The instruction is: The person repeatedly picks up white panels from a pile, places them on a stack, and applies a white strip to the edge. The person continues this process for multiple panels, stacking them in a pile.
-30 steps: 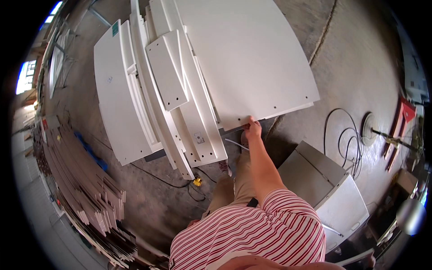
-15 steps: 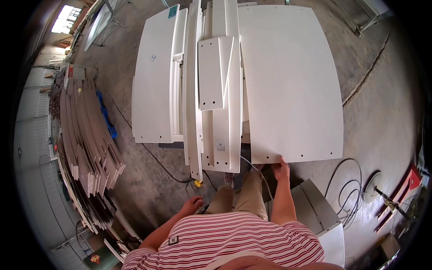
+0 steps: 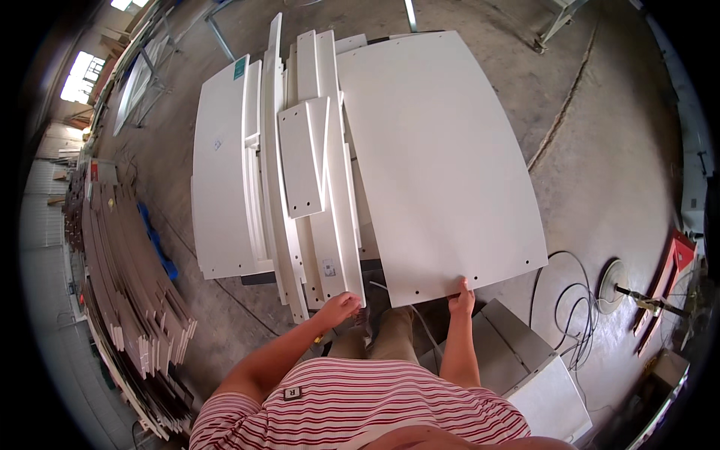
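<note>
A large white panel (image 3: 450,172) with small dark holes along its near edge lies on the right of the stack. My right hand (image 3: 462,298) grips that near edge, thumb on top and fingers under it. Just left of it, my left hand (image 3: 341,309) is at the near end of a long white board (image 3: 346,255), its fingers curled. Whether it touches the board I cannot tell. A shorter white piece (image 3: 302,157) with holes rests on top of the long boards. Another wide white panel (image 3: 221,172) with a green label lies at the left.
Stacked brown boards (image 3: 124,277) line the left side, beside a blue object (image 3: 156,240). A grey-and-white cabinet (image 3: 510,341) stands near my right arm. Cable coils (image 3: 574,315), a round metal base (image 3: 613,286) and a red item (image 3: 679,255) are further right. Metal frames stand at the back.
My left hand has come up and forward to the long boards' near end. My right hand stays at the large panel's edge, which now sits more slanted. The view has shifted.
</note>
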